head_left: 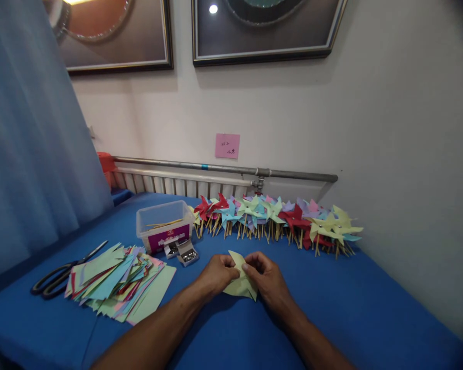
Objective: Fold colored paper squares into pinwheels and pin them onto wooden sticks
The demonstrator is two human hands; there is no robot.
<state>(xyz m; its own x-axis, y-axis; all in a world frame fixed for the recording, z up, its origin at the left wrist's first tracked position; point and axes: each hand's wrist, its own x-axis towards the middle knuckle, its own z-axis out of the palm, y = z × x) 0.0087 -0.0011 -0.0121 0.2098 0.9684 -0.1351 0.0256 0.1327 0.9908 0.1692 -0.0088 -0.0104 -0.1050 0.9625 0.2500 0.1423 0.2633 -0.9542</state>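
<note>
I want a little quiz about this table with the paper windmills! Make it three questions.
1. True or false: both hands hold the pale yellow paper square together.
2. Which lies farthest left on the blue table? A) scissors B) clear plastic box C) row of pinwheels
3. Fill in: the stack of coloured paper sheets lies on the person's ____ side.

Key: 1 true; 2 A; 3 left.
</note>
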